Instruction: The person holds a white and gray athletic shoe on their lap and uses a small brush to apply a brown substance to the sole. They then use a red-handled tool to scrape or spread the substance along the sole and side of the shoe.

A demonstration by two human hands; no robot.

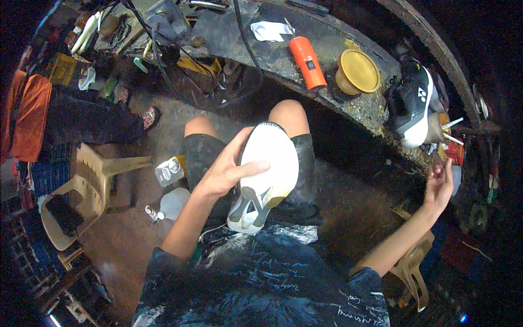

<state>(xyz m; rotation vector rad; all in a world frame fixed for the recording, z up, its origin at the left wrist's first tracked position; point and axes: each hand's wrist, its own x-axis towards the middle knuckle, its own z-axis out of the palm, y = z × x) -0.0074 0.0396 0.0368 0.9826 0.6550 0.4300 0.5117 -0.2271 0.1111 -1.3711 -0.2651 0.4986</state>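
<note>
In my lap, my left hand (231,171) grips a shoe (271,155) with its white sole facing up, thumb lying across the sole and fingers along the left edge. My right hand (440,188) is raised at the bench's right end, index finger stretched upward and the others loosely bent, with nothing visible held. Just above its fingertips are a red container (456,154) and a holder (437,122) with white-handled sticks. A black shoe (411,103) with a white sole lies beside them.
The dark bench (218,30) holds an orange cylindrical tool (306,62), a yellow lidded tub (357,72), a white rag (267,31) and cables. Plastic chairs (90,180) stand either side. A person's leg and sandalled foot (150,117) are at left. A metal can (169,171) and jug (174,204) sit below.
</note>
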